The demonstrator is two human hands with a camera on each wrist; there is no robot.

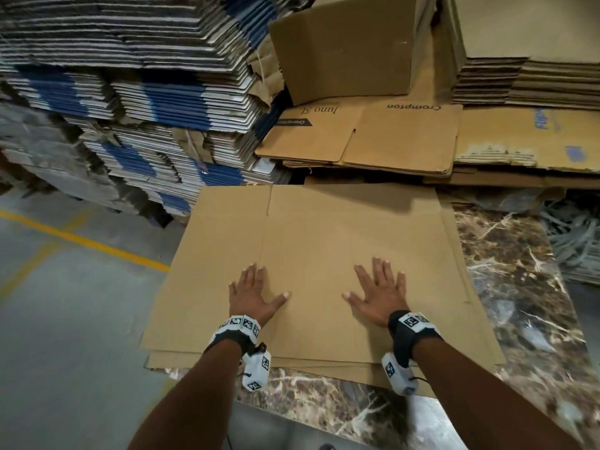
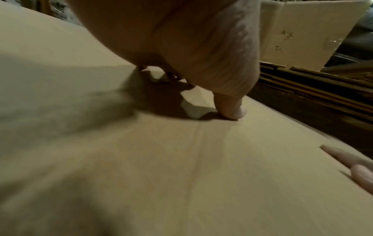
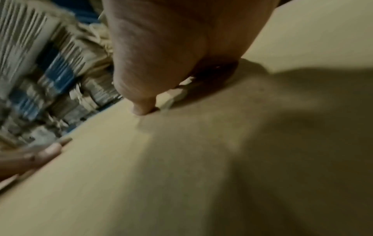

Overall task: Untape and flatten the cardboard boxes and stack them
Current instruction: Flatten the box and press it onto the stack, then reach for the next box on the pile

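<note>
A flattened brown cardboard box (image 1: 324, 228) lies on top of a low stack of flat sheets on a marble table (image 1: 519, 287). My left hand (image 1: 251, 292) rests flat on its near part with fingers spread. My right hand (image 1: 378, 292) lies flat beside it, fingers also spread. In the left wrist view the left hand (image 2: 181, 47) presses the cardboard (image 2: 181, 159) with its thumb tip down. The right wrist view shows the right hand (image 3: 161, 47) pressing the same sheet (image 3: 201, 159). An upright open box (image 1: 347, 47) stands at the back.
Tall piles of flattened white and blue cartons (image 1: 130, 92) rise on the left. Flat brown boxes printed "Crompton" (image 1: 373, 138) lie behind the sheet, with more stacks (image 1: 535, 82) at the back right. Grey floor with a yellow line (image 1: 81, 241) is to the left.
</note>
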